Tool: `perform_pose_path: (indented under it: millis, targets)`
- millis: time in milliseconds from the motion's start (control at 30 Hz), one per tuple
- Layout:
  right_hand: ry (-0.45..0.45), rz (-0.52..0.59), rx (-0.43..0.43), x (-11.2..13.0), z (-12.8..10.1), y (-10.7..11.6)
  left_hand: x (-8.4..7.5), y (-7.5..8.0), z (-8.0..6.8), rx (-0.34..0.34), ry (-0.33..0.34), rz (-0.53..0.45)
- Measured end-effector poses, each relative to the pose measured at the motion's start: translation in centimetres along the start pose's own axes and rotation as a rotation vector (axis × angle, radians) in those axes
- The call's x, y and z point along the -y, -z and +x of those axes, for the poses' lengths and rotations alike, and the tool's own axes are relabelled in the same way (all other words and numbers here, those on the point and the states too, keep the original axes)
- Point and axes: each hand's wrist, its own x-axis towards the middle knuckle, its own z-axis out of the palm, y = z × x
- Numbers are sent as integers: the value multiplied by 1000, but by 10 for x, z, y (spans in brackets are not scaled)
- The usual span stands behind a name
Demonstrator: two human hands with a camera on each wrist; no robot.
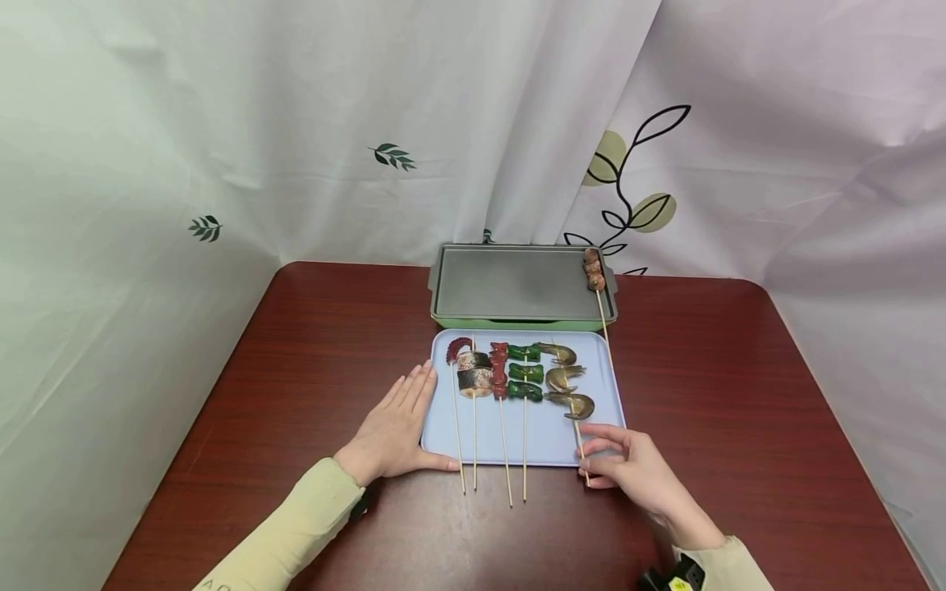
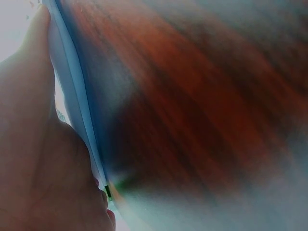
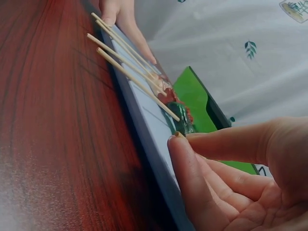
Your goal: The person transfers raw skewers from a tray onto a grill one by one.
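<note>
My right hand (image 1: 628, 472) pinches the wooden stick of a shrimp skewer (image 1: 570, 405) between thumb and fingers, at the front right of a pale blue tray (image 1: 547, 447). In the right wrist view, the stick's end pokes out between thumb and forefinger. My left hand (image 1: 395, 427) rests with straight fingers along the tray's left edge, its thumb by the front corner. To the left of the shrimp lie a green pepper skewer (image 1: 525, 373), a red skewer (image 1: 499, 369), a skewer of dark-skinned fish-like chunks (image 1: 475, 380) and a curled dark red skewer (image 1: 453, 350).
Behind the tray stands a green griddle with a flat grey plate (image 1: 510, 283). One brown meat skewer (image 1: 594, 271) lies at its right side, its stick reaching down past the tray's right edge. Reddish-brown tabletop (image 1: 739, 394) surrounds them, and a white curtain (image 1: 310, 123) hangs behind.
</note>
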Motion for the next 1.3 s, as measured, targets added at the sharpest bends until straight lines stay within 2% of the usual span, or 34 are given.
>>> perform_pose_path:
  millis: [767, 1000, 1300]
  targets:
    - [50, -58, -58, 6, -11, -1, 0, 1, 1, -10, -7, -1]
    - [70, -76, -49, 10, -15, 0, 2, -4, 0, -11, -1, -6]
    - [139, -79, 5, 16, -20, -4, -1, 2, 0, 8, -3, 15]
